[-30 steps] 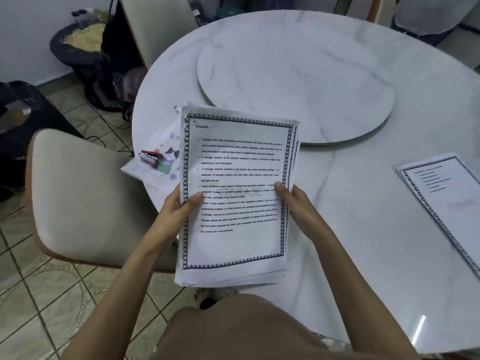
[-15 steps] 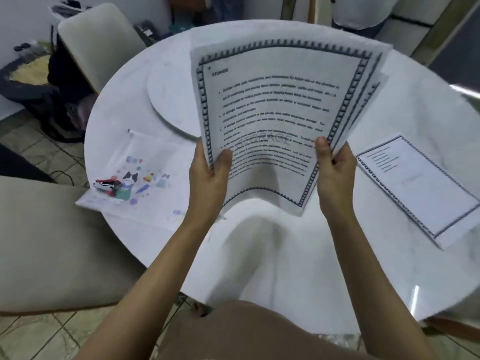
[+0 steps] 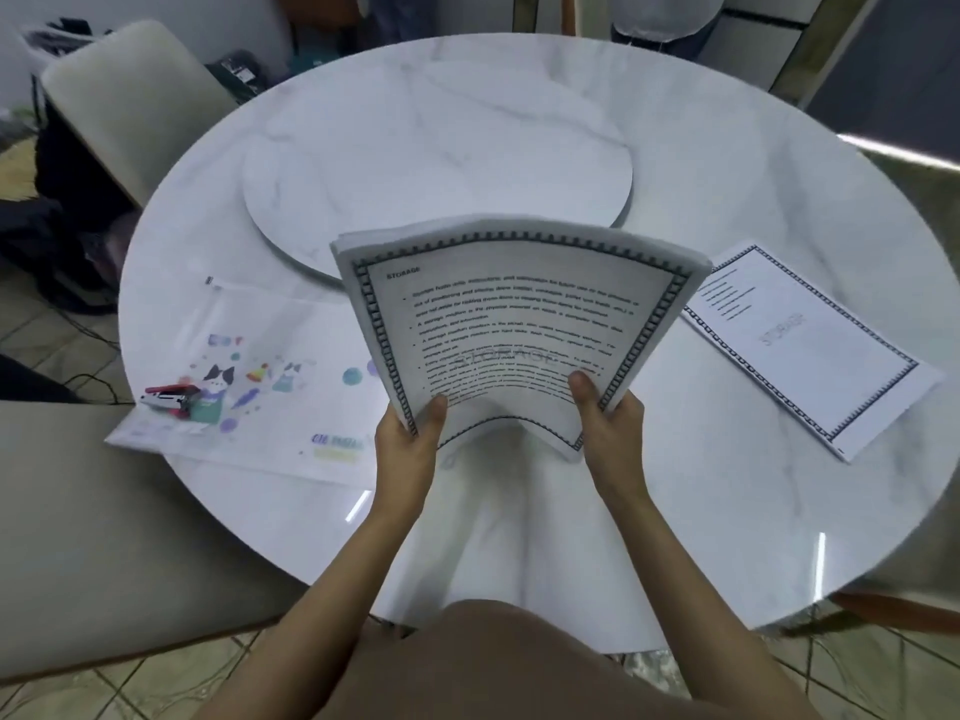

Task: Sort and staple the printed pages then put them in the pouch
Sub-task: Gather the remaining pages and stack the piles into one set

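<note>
Whereas half a second ago the stack of black-bordered printed pages (image 3: 514, 330) was held high and splayed, we now hold it lower, bowed and squared, above the round white marble surface (image 3: 519, 511). The left hand (image 3: 410, 439) and the right hand (image 3: 605, 423) each pinch a near corner, thumbs on top; the fingers beneath are hidden. We judge sorting unfinished. Whether the red stapler (image 3: 169, 396) lies on or inside the clear cartoon-printed pouch (image 3: 291, 407) we cannot tell
</note>
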`<state>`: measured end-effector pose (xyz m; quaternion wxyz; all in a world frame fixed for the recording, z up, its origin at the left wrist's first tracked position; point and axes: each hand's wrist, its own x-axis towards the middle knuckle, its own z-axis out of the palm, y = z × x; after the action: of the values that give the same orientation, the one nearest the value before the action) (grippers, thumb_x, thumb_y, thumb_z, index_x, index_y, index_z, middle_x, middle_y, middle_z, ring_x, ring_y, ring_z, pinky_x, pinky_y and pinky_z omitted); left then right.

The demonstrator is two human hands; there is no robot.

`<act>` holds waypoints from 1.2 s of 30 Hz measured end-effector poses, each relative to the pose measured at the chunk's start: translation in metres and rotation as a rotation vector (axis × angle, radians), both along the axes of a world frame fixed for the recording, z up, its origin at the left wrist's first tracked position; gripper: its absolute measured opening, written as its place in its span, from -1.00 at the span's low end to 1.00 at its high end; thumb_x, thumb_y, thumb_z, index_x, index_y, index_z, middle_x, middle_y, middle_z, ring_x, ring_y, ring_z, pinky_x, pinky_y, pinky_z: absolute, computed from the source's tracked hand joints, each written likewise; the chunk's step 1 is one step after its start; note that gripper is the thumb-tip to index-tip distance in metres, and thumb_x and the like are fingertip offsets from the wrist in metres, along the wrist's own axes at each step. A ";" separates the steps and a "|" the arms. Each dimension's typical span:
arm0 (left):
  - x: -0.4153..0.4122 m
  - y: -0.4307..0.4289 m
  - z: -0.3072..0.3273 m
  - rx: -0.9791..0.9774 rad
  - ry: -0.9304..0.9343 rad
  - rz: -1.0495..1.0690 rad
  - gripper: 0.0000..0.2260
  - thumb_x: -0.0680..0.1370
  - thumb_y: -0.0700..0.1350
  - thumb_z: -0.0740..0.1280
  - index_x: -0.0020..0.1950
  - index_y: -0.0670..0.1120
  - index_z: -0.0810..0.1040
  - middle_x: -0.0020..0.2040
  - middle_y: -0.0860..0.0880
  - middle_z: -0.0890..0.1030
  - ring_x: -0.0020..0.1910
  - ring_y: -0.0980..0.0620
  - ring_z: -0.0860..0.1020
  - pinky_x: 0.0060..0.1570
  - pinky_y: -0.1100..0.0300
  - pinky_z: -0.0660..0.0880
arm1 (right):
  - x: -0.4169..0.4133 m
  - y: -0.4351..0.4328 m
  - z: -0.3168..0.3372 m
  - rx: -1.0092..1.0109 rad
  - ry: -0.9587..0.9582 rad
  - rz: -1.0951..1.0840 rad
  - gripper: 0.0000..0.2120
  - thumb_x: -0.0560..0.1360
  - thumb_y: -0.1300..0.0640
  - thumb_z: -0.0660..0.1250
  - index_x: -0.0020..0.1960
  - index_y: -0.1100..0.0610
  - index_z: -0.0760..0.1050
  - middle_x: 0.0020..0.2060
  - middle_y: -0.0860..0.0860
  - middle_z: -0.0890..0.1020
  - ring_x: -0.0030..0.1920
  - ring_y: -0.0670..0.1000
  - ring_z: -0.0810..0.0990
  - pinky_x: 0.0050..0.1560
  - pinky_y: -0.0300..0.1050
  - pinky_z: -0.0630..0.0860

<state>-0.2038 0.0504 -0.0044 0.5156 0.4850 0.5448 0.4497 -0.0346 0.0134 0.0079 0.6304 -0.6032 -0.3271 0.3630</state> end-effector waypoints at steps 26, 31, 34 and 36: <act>-0.001 0.001 -0.012 -0.078 0.272 -0.271 -0.73 0.59 -0.13 0.23 0.29 -0.06 0.46 0.13 0.10 0.52 0.10 0.14 0.49 -0.03 0.50 0.40 | 0.031 -0.006 -0.019 -0.254 -0.305 -0.076 -0.91 0.55 0.19 0.25 -0.02 0.21 0.49 -0.17 0.07 0.62 -0.12 0.05 0.57 -0.26 -0.52 0.37; -0.001 -0.003 -0.028 -0.250 0.405 -0.315 -0.72 0.59 -0.15 0.21 0.29 -0.15 0.44 0.17 0.01 0.53 0.06 0.06 0.47 0.03 0.24 0.39 | 0.034 -0.015 -0.039 -0.494 -0.367 -0.026 -0.82 0.56 0.24 0.22 0.11 0.27 0.50 0.04 0.15 0.61 -0.11 0.00 0.50 -0.26 -0.40 0.36; -0.005 -0.004 -0.037 -0.311 0.503 -0.316 -0.78 0.58 -0.16 0.22 0.20 -0.20 0.47 0.15 -0.09 0.57 -0.01 0.03 0.47 -0.03 0.24 0.37 | 0.035 -0.022 -0.051 -0.570 -0.395 -0.005 -0.80 0.56 0.27 0.22 0.14 0.31 0.49 0.09 0.18 0.61 -0.09 0.00 0.50 -0.08 -0.27 0.38; -0.010 -0.004 -0.041 -0.318 0.540 -0.303 -0.80 0.56 -0.17 0.25 0.16 -0.19 0.48 0.05 -0.08 0.58 -0.04 0.02 0.48 -0.05 0.23 0.38 | 0.035 -0.024 -0.055 -0.590 -0.426 -0.015 -0.81 0.55 0.27 0.22 0.11 0.33 0.49 0.07 0.21 0.61 -0.12 0.02 0.50 -0.10 -0.26 0.38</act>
<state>-0.2138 0.0459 -0.0449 0.4828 0.5756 0.6465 0.1329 0.0005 -0.0104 -0.0471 0.3494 -0.8238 -0.3277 0.3031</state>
